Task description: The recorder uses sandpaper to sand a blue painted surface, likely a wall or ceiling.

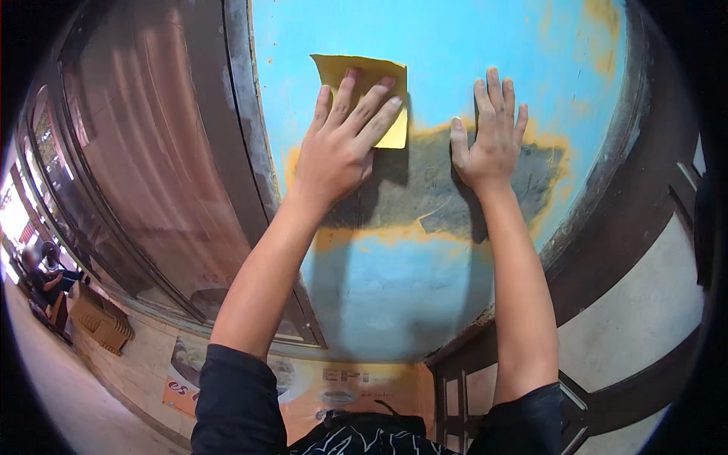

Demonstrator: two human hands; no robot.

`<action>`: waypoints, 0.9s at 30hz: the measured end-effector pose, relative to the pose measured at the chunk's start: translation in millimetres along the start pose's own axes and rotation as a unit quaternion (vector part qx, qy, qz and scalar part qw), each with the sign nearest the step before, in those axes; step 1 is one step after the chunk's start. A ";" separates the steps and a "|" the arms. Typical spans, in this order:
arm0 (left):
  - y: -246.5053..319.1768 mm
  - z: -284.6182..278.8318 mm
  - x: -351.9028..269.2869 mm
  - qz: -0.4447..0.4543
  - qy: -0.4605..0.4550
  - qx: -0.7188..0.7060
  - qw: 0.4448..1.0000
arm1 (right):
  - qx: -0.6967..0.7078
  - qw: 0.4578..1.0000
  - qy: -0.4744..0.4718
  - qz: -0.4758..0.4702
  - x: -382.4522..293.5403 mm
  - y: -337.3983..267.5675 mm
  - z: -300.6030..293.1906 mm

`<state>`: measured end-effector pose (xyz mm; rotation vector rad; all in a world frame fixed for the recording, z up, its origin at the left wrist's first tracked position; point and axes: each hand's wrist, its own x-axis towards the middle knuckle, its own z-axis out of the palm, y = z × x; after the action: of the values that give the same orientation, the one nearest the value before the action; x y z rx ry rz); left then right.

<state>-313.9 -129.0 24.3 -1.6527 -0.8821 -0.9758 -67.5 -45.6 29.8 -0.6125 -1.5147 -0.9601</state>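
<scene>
Under the spread fingers of my left hand (335,151) lies a yellow sheet of sandpaper (392,135), pressed against a blue painted wall panel (443,40). The sheet's upper left corner curls away from the surface. My right hand (492,145) rests with its fingers apart on the same panel, to the right of the sheet, and holds nothing. Below and between my hands is a bare dark grey patch (398,196) with ragged orange-yellow edges. The palm side of each hand is hidden.
A brown-framed glass window (159,148) with a curtain behind it flanks the panel on the left. Dark framing with pale panels (631,318) stands at right. A printed banner (398,392) lies below. Stacked brown plastic chairs (96,318) and a seated person (48,278) are far left.
</scene>
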 end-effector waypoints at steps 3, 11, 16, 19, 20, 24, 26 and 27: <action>-18.5 -15.0 3.9 -0.015 0.011 0.002 1.000 | 0.011 1.000 0.005 0.000 5.6 -4.6 1.6; -20.3 -10.7 -27.3 -0.008 -0.051 0.006 0.999 | 0.006 1.000 0.018 0.006 8.2 -4.7 4.8; -10.7 -1.5 -2.5 0.019 -0.041 -0.001 0.999 | -0.002 1.000 0.009 0.005 7.0 -7.0 4.8; -26.1 -12.3 -4.3 -0.009 -0.015 0.006 1.000 | 0.003 1.000 0.007 0.008 9.0 -3.0 3.4; -33.5 -17.4 -9.4 -0.011 -0.022 0.025 0.999 | 0.001 1.000 0.014 0.004 9.1 -0.6 2.9; -35.7 -21.2 -26.3 -0.020 -0.034 0.046 0.998 | -0.004 1.000 0.016 0.001 8.6 0.3 1.0; -31.5 -16.8 -26.9 -0.018 -0.023 0.034 0.999 | 0.000 1.000 0.019 -0.001 7.9 -2.7 2.7; -27.6 -13.1 -23.8 -0.003 -0.029 0.041 0.999 | 0.001 1.000 0.020 -0.003 7.4 -3.0 3.4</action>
<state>-350.8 -137.1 15.7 -1.6170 -0.9533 -0.8881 -73.0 -45.3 36.3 -0.5837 -1.4824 -0.9702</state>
